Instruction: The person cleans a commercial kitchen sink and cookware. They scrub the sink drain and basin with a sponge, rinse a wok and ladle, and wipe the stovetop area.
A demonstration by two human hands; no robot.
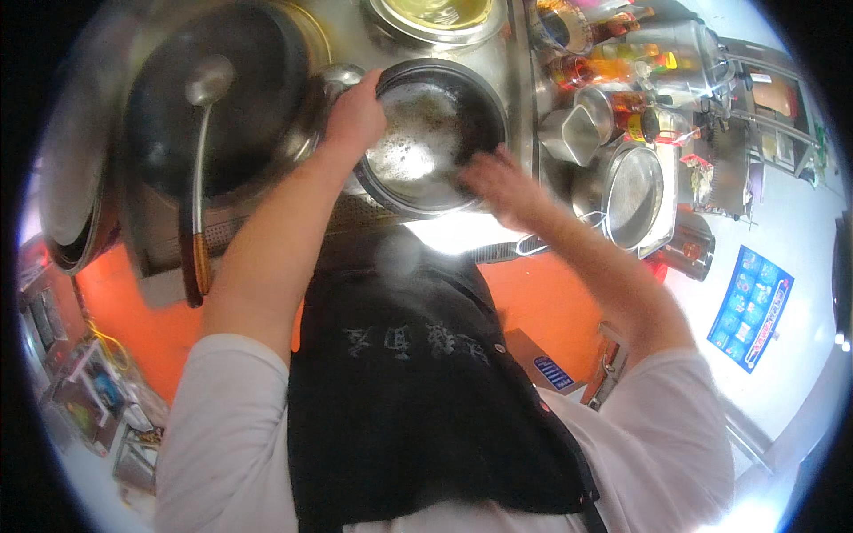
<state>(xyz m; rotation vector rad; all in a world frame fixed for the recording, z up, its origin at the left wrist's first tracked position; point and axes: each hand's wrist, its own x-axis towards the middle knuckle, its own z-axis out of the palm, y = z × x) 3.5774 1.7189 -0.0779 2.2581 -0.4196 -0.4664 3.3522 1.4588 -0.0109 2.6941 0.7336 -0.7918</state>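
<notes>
A round, dark-rimmed metal pan (420, 126) sits before me on the steel stove counter. Its bottom is shiny and speckled; whether liquid covers it is hard to tell. My left hand (358, 113) is closed around its left rim. Blurred by motion, my right hand (500, 183) reaches across the lower right rim, fingers spread over the inside; I see nothing held in it. To the left, a large black wok (160, 140) has a metal ladle (202, 153) lying in it, its wooden handle sticking out toward me.
Behind the pan stands a pot of yellowish liquid (440, 10). Along the right are sauce bottles (586, 70), a square metal container (566, 136) and a round wire-mesh strainer (635, 193). Another metal vessel (73, 173) is at far left. A wok handle (188, 260) juts past the counter edge.
</notes>
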